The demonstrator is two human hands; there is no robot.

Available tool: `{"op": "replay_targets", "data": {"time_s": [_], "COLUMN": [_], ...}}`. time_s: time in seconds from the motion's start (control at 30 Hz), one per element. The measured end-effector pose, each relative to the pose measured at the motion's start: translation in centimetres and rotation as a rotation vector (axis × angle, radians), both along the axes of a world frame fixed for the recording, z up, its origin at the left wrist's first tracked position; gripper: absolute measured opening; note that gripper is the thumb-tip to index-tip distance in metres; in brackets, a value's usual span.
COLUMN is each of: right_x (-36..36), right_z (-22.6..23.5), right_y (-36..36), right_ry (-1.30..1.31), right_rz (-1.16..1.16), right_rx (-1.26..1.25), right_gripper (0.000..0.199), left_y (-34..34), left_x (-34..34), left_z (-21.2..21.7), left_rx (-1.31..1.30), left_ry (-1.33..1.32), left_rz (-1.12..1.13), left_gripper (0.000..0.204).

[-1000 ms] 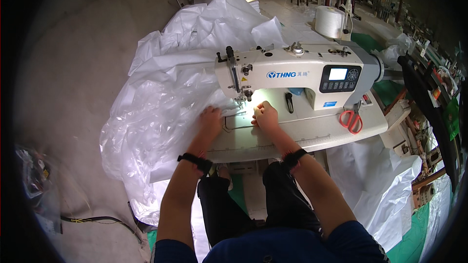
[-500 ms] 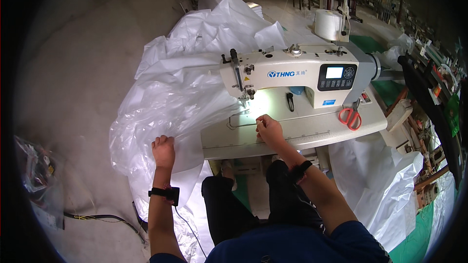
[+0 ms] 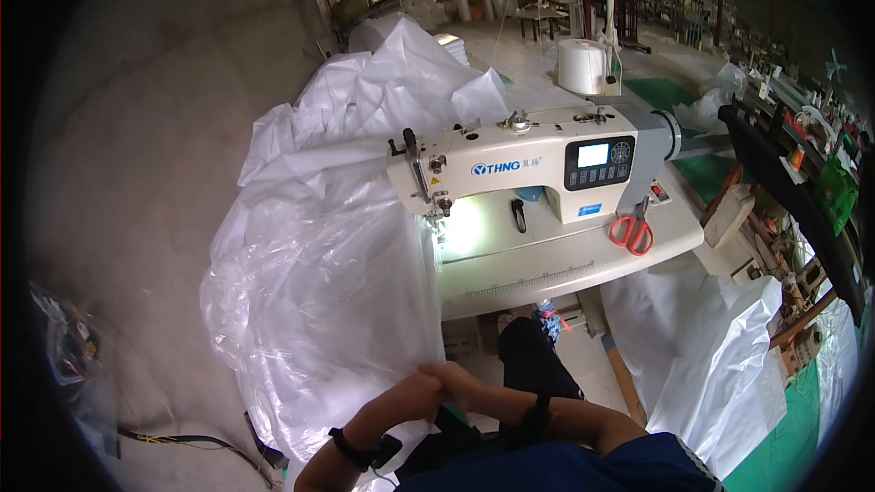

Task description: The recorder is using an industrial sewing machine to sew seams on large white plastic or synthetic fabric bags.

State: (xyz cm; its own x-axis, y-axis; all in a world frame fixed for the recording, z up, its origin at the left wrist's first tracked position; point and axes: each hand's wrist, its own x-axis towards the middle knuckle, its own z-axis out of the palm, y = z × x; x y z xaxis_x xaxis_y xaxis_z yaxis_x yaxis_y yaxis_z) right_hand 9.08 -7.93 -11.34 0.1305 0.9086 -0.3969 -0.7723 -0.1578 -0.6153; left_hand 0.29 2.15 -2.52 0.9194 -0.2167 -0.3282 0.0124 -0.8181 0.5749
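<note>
A large white plastic sheet (image 3: 314, 255) covers the left of the sewing machine table (image 3: 519, 282). Its right edge runs from beside the needle of the white sewing machine (image 3: 510, 159) down toward my lap. At that edge's near end, my left hand (image 3: 415, 395) and my right hand (image 3: 453, 383) meet, closed on the plastic. Their fingertips overlap and are partly hidden. Red-handled scissors (image 3: 631, 233) rest on the right of the table, and a small black thread snipper (image 3: 518, 215) lies under the machine arm.
A white thread cone (image 3: 581, 66) stands behind the machine. More white plastic (image 3: 697, 337) hangs below the table's right side. A dark cable (image 3: 205, 442) runs over the floor at left. Shelving with clutter (image 3: 802, 155) borders the right.
Both hands have come together nearer my body, the right one leaving the table by the needle. The sheet's edge is now pulled across the table's left part. The view has shifted.
</note>
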Motion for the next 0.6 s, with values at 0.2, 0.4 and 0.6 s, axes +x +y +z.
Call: {"op": "replay_targets", "data": {"time_s": [0.2,0.4,0.6], "right_x": [0.5,2.9,1.6], "right_z": [1.0,4.9,3.6], "right_y": [-5.5,-9.9,-7.4], "right_ry": [-0.259,-0.547,-0.629], "right_rz": [0.154,0.354,0.358], "right_rx": [-0.136,-0.04,-0.147], "right_gripper": [0.036,0.04,0.043], "left_y": [9.6,19.1,22.0], "left_x": [5.4,4.1,-4.4], "left_z": [4.2,0.4,-2.0], "left_rx": [0.29,0.674,0.609], "left_ry": [-0.863,-0.043,0.056], "left_rz": [0.524,1.006,1.426], "left_gripper": [0.031,0.062,0.071]}}
